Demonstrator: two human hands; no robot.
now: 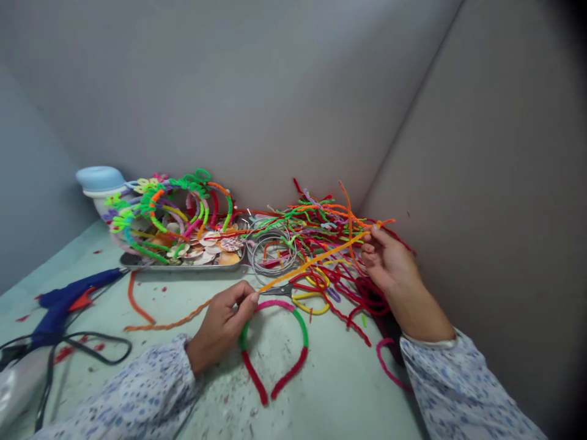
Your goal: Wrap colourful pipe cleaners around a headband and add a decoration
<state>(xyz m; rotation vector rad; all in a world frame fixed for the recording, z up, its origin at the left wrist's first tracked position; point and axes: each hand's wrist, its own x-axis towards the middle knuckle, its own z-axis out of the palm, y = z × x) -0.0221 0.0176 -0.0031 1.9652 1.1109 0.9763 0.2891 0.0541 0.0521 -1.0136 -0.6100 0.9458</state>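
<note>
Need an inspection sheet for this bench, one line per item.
Surface: pale green table, red specks scattered.
Job's things: headband wrapped red, green, pink; orange pipe cleaner stretched from it.
Clutter: pipe-cleaner pile; tray of shells and finished headbands; grey hoops; glue gun.
Hands: left hand pinches the headband's top; right hand holds the orange pipe cleaner's end in its fingers.
Cables: black cable looped by the glue gun.
Surroundings: grey walls; blue-lidded container.
</note>
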